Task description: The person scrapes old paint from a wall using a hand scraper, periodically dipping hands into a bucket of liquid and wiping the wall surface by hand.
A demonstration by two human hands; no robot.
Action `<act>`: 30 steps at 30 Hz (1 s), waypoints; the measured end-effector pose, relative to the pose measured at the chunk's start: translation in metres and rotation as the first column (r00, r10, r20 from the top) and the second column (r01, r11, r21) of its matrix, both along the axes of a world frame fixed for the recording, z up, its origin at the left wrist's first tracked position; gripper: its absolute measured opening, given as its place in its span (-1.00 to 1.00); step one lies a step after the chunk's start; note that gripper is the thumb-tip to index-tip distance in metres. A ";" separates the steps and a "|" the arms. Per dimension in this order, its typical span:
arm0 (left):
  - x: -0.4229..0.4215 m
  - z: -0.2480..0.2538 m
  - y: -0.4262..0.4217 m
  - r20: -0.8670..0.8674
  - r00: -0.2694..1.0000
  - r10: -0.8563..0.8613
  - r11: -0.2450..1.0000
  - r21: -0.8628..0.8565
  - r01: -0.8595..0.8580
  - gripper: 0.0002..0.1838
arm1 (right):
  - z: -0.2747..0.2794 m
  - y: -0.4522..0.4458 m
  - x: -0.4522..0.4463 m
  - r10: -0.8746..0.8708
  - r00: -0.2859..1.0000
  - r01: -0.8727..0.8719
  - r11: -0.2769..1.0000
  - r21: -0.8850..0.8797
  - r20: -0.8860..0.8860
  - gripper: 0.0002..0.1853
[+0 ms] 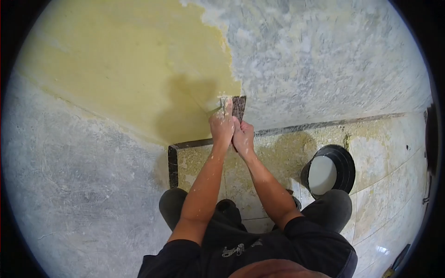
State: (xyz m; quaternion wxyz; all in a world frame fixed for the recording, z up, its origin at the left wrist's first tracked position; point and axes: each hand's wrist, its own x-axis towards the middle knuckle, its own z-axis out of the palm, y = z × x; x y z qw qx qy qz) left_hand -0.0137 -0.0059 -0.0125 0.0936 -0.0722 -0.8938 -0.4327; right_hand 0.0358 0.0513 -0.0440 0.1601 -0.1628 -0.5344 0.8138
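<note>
Both hands meet at a flat, stained scraper [238, 107], whose wide edge lies against the wall at the border of the yellow coating [139, 60] and the bare grey-white surface [315, 60]. My left hand [222, 126] is closed on the scraper, with a finger stretched up along its blade. Just right of it, my right hand [243, 135] is wrapped round the lower part of the tool. The handle is hidden by the hands. Pale specks cover both hands and forearms.
A black bucket [345, 169] with whitish liquid [322, 175] stands on the tiled floor at the right. Yellowish flakes litter the floor [199, 167] below the dark skirting [324, 124]. A grey side wall [83, 176] is at the left. Bent knees flank the forearms.
</note>
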 end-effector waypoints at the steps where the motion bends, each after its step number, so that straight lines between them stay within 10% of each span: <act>1: -0.001 -0.004 -0.005 -0.169 0.984 -0.059 0.995 -0.091 0.044 -0.44 | 0.005 0.003 0.002 0.119 0.993 -0.119 0.991 -0.060 -0.002 -0.58; 3: -0.004 -0.008 -0.008 -0.312 0.941 -0.133 0.978 -0.193 0.075 -0.43 | 0.008 0.009 0.004 0.234 0.972 -0.232 0.964 -0.128 0.002 -0.58; 6: 0.003 -0.005 -0.002 -0.113 0.989 -0.097 0.984 0.138 0.112 -0.40 | -0.007 0.022 0.002 0.383 0.917 -0.400 0.886 -0.237 -0.115 -0.55; 8: 0.021 0.008 0.022 0.318 0.944 -0.086 0.914 0.402 -0.052 -0.36 | -0.027 0.041 0.002 0.337 0.920 -0.362 0.927 -0.103 -0.202 -0.54; 10: 0.020 -0.022 0.032 0.282 0.954 -0.106 0.942 0.336 0.006 -0.37 | -0.029 0.054 0.007 0.319 0.940 -0.335 0.931 -0.145 -0.126 -0.53; 12: 0.024 -0.029 0.048 0.244 0.961 -0.127 0.814 0.579 -0.039 -0.38 | -0.027 0.063 0.009 0.148 0.988 -0.156 0.941 0.302 0.048 -0.51; 18: 0.017 -0.043 0.044 0.297 0.944 -0.141 0.930 0.367 0.024 -0.40 | -0.039 0.051 0.010 0.041 0.994 -0.076 0.933 0.353 0.105 -0.51; 21: 0.011 -0.016 0.052 0.188 0.978 -0.090 0.829 0.559 -0.031 -0.39 | -0.013 0.053 -0.002 -0.037 0.999 0.051 0.873 0.485 -0.039 -0.51; 23: 0.003 0.010 0.044 -0.039 0.988 -0.151 0.916 0.370 0.155 -0.46 | 0.023 0.050 -0.007 -0.021 0.997 0.054 0.877 0.478 -0.075 -0.51; 28: 0.009 -0.010 0.033 0.133 0.965 -0.227 0.960 0.198 0.199 -0.54 | -0.028 0.039 -0.003 -0.169 0.974 0.227 0.766 0.602 -0.152 -0.50; 30: 0.015 -0.019 0.033 0.150 0.972 -0.181 0.947 0.295 0.130 -0.34 | -0.026 0.036 0.007 -0.108 0.993 0.080 0.903 0.422 0.043 -0.50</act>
